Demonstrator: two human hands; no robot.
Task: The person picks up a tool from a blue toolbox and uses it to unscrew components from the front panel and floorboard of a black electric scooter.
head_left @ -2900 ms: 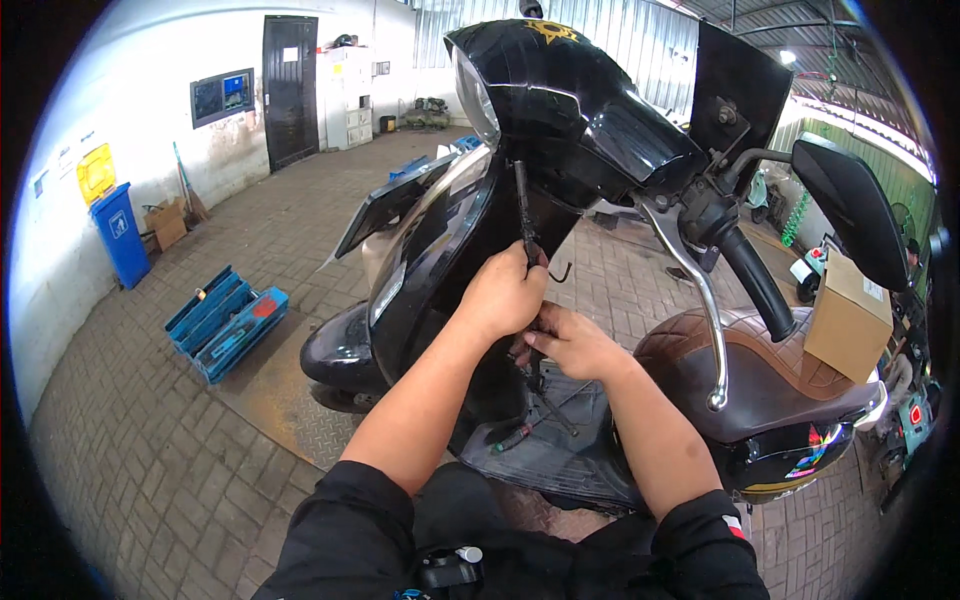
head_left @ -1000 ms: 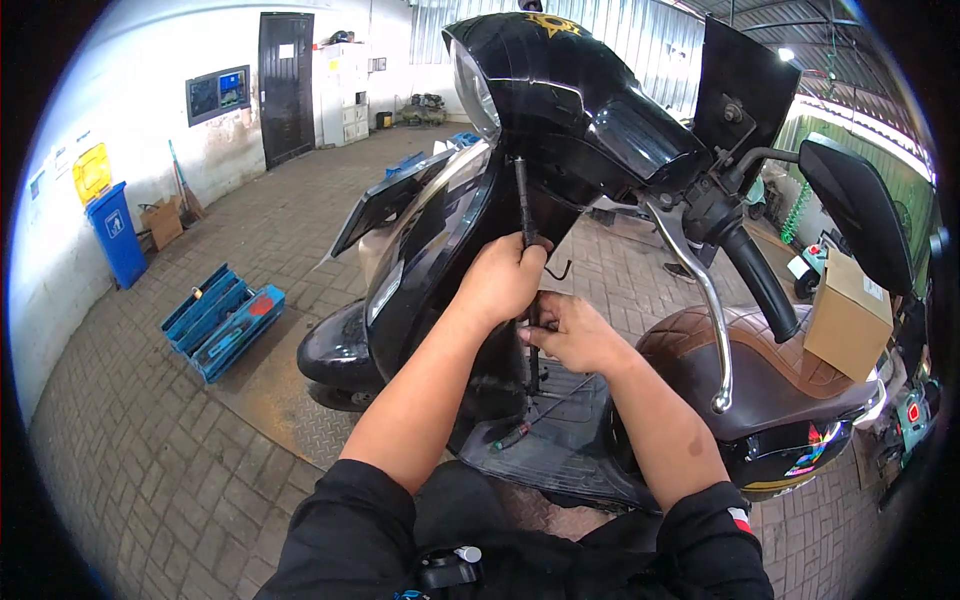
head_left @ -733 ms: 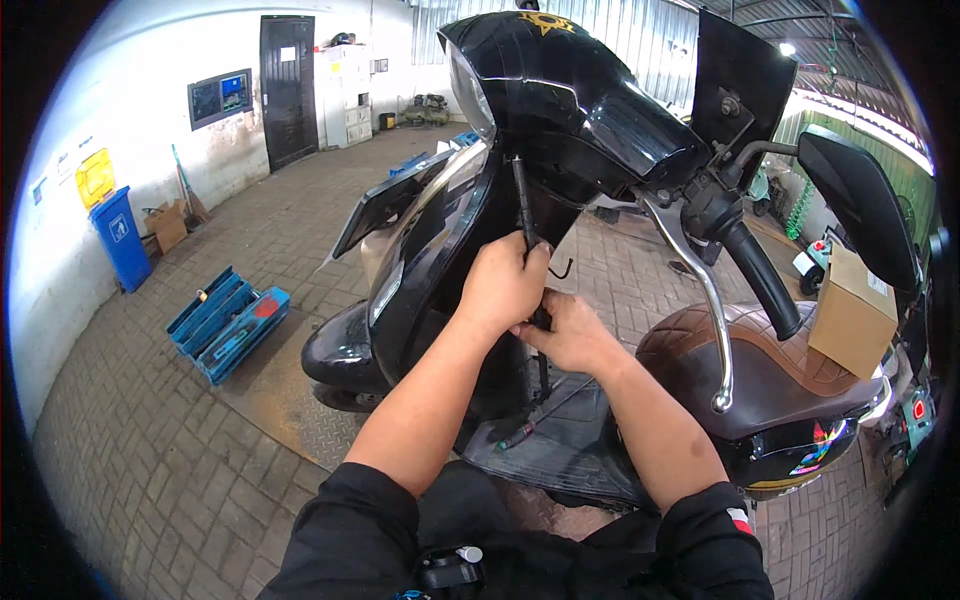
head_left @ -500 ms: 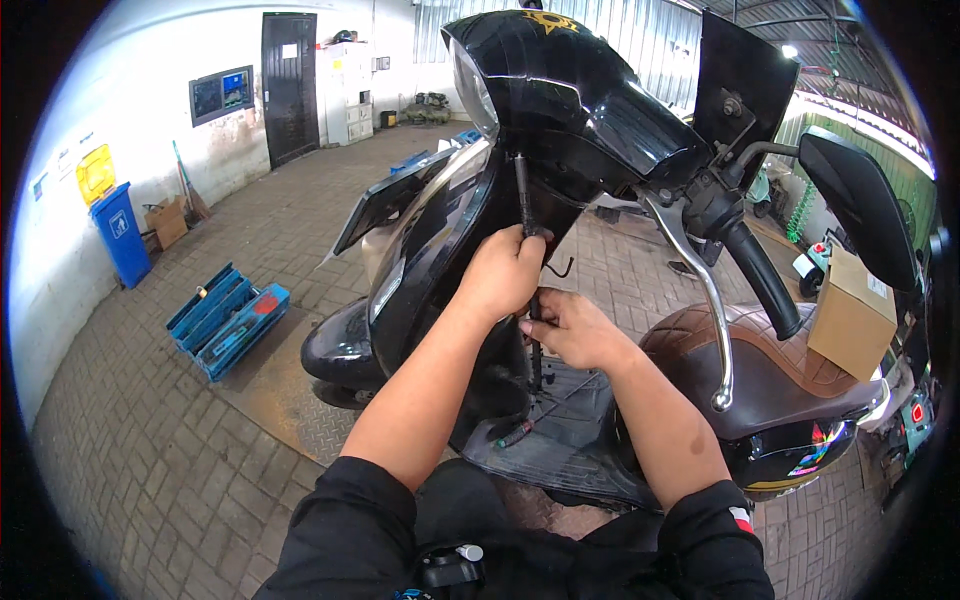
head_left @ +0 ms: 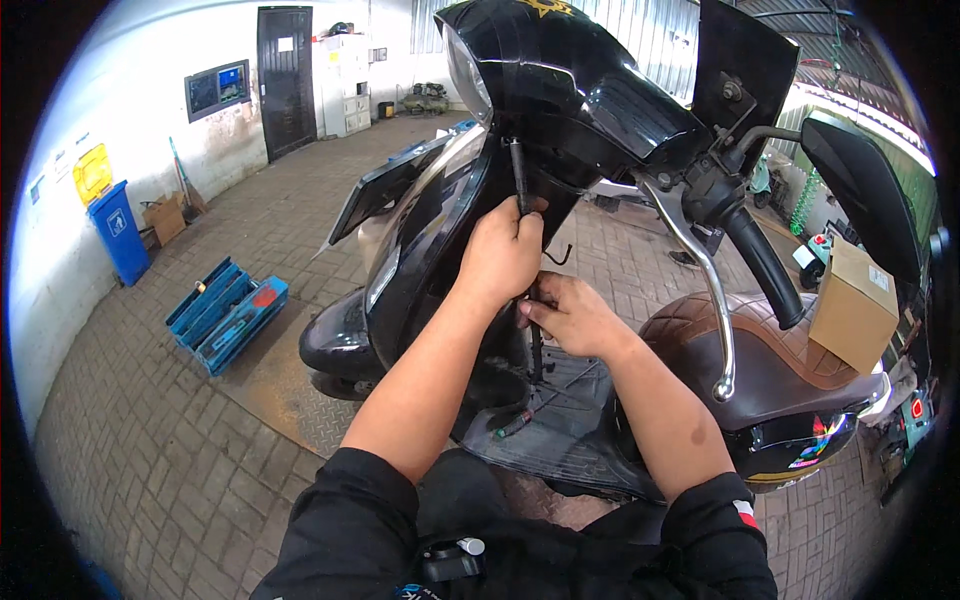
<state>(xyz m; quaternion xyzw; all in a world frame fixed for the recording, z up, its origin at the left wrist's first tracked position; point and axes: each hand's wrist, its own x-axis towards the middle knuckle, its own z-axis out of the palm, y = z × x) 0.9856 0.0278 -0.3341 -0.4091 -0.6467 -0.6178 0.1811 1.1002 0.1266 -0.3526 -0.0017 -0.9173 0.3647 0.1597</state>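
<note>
A black scooter point(head_left: 580, 90) stands in front of me, its front inner panel off on the rider's side. A long black cable-like bundle point(head_left: 520, 178) runs down from under the headlight cowl, greyish near its top. My left hand point(head_left: 503, 250) is closed around it below the cowl. Just beneath, my right hand point(head_left: 568, 315) pinches its lower stretch, fingertips partly hidden. The bundle's lower part point(head_left: 536, 358) reaches toward the footboard point(head_left: 560, 435). A screwdriver-like tool point(head_left: 516, 424) with a dark, green-tipped handle lies on the footboard.
The brake lever point(head_left: 715, 320), handlebar grip point(head_left: 765, 265) and mirror point(head_left: 860, 200) jut out at my right. A cardboard box point(head_left: 855, 308) sits on the brown seat point(head_left: 730, 360). An opened blue toolbox point(head_left: 228, 315) rests on the brick floor at left, near a blue bin point(head_left: 120, 235).
The whole view has shifted slightly, the scooter sitting a little higher. Both hands keep their hold on the bundle, almost unmoved relative to it.
</note>
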